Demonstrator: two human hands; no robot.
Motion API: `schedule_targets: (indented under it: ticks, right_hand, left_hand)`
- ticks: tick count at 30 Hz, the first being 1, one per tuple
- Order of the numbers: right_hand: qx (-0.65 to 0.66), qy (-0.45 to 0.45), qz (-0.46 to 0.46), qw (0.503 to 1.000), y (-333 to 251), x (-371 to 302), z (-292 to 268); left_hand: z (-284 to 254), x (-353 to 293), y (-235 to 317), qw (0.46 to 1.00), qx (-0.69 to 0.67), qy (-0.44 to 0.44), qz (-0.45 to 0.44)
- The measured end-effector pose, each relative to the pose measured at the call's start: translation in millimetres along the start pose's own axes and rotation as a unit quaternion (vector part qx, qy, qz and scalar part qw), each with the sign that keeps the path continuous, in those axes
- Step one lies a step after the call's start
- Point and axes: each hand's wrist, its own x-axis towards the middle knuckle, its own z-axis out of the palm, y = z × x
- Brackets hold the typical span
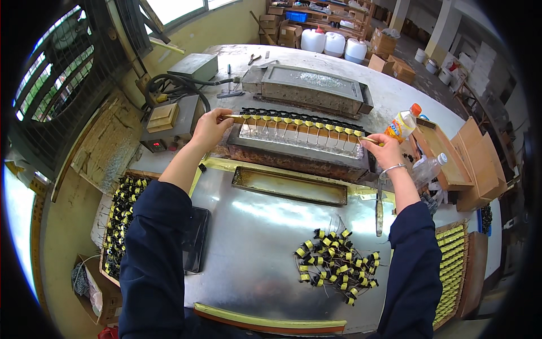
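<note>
A thin wooden strip [236, 119] spans the space between my hands, carrying a row of small black coils with yellow tape [297, 122]. My left hand [212, 127] pinches its left end; the right end is between the fingers of my right hand [386, 152]. Thin wire leads hang from the coils over the shiny silver surface of a long metal solder pot [293, 159]. Whether the lead tips touch that surface, I cannot tell. Nearer to me, a narrow shallow tray [290, 195] lies on the metal sheet [248, 248]. A loose heap of similar coils [339, 263] lies at its right.
A second long metal trough [310, 90] stands behind the pot. Left are a control box [175, 121] and a box of coils [121, 220]. Right are a knife-like tool [379, 217], plastic bottles [403, 123], cardboard [480, 164] and a tray of coil rows [450, 271].
</note>
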Motion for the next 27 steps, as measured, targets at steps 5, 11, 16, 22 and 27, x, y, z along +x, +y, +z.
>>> schedule_targets:
  ticks: [5, 11, 16, 22, 27]
  right_hand:
    - [-0.007, 0.0, 0.0, 1.0, 1.1, 0.5, 0.0]
    - [0.01, -0.001, -0.003, 1.0, 3.6, 1.3, 0.0]
    - [-0.003, 0.001, -0.001, 1.0, 6.2, 4.0, -0.3]
    - [-0.014, 0.005, -0.003, 1.0, 8.1, 2.3, -0.8]
    - [-0.015, 0.002, -0.002, 1.0, 5.0, -2.5, -3.0]
  left_hand:
    - [0.0, 0.6, -0.5, 1.0, 0.003, 0.001, 0.003]
    - [1.8, 0.9, 0.9, 1.0, -0.004, -0.003, 0.006]
    - [4.5, 3.0, 2.0, 1.0, 0.006, 0.001, 0.004]
    - [5.0, 2.1, 2.8, 1.0, 0.005, -0.001, -0.003]
    - [1.5, -0.6, 1.5, 1.0, -0.002, -0.002, -0.011]
